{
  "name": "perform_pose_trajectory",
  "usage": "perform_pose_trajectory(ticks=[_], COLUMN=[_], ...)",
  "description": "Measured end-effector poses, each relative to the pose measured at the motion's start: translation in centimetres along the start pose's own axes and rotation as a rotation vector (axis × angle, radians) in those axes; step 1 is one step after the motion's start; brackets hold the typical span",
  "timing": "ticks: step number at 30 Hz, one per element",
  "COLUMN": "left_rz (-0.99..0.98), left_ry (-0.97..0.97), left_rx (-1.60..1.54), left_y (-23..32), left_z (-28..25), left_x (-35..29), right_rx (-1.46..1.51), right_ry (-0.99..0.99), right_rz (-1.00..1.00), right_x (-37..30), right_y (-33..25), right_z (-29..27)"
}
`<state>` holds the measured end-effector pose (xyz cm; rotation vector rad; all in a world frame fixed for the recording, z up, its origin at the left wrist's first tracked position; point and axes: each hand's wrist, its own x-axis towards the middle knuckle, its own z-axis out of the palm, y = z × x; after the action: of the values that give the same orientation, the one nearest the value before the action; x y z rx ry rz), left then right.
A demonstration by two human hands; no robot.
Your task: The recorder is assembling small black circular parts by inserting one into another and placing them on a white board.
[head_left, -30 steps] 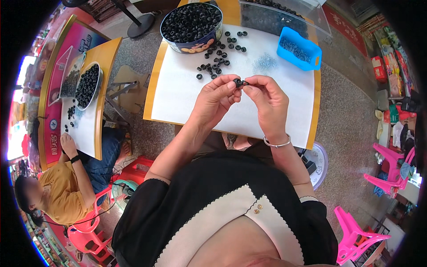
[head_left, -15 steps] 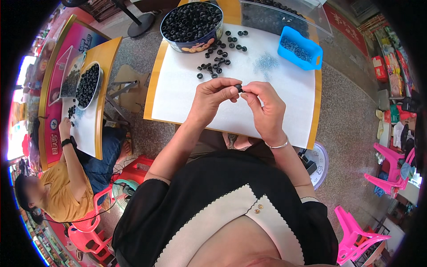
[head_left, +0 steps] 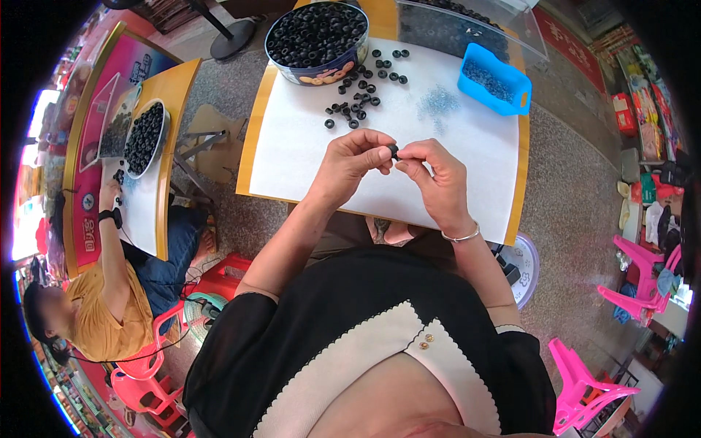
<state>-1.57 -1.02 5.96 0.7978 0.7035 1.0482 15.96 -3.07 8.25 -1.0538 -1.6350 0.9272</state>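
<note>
Collar (head_left: 328,372), cream and scallop-edged, lies nearest, over a black top (head_left: 350,292). Ahead of it, a silver bangle (head_left: 461,237) circles the right wrist. The left hand (head_left: 350,164) has its grip clamped, thumb against fingers, on a small black ring (head_left: 393,151), held above the white sheet (head_left: 475,160). The right hand (head_left: 438,175) meets it from the other side, its grip drawn together at the ring's edge; whether anything finer sits between those fingertips is too small to tell. Under the sheet is a wooden table (head_left: 250,160). Past the hands, loose black rings (head_left: 361,114) lie scattered, with tiny pale-blue bits (head_left: 438,104) strewn to their right. Beyond stand a blue tray (head_left: 495,57) of similar bits, a dark blue tin (head_left: 325,75) heaped with black rings, and a clear box (head_left: 438,29) holding dark pieces. Well off to the left, a person (head_left: 109,314) in a mustard shirt sits at another table (head_left: 150,226), beside a white bowl (head_left: 164,131) full of black rings.
</note>
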Motion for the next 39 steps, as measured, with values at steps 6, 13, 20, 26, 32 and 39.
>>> perform_pose_trajectory(ticks=[6, 13, 20, 26, 32, 39], left_rz=[-0.12, -0.194, -0.233, -0.259, -0.256, -0.325], left_ry=[-0.09, -0.218, -0.321, -0.301, -0.113, 0.03], left_rx=[0.146, 0.173, 0.292, 0.311, 0.088, -0.3], left_y=[0.3, 1.7, 2.4, 0.9, -1.3, -4.0], left_z=[-1.1, -1.3, -1.2, -1.7, -1.3, -1.6], left_x=[0.1, 0.5, 0.6, 0.1, -0.1, 0.4], right_rx=[0.022, 0.059, 0.056, -0.151, -0.02, 0.289], right_ry=[-0.158, -0.328, -0.411, -0.429, -0.183, 0.04], right_rz=[0.026, 0.023, 0.025, -0.125, 0.065, 0.323], right_x=[0.5, 0.2, 0.1, -0.8, -1.3, -1.8], right_y=[0.1, 0.9, 0.8, 2.2, 2.3, 3.9], right_z=[-1.0, -1.5, -1.6, -1.0, -0.6, 0.0])
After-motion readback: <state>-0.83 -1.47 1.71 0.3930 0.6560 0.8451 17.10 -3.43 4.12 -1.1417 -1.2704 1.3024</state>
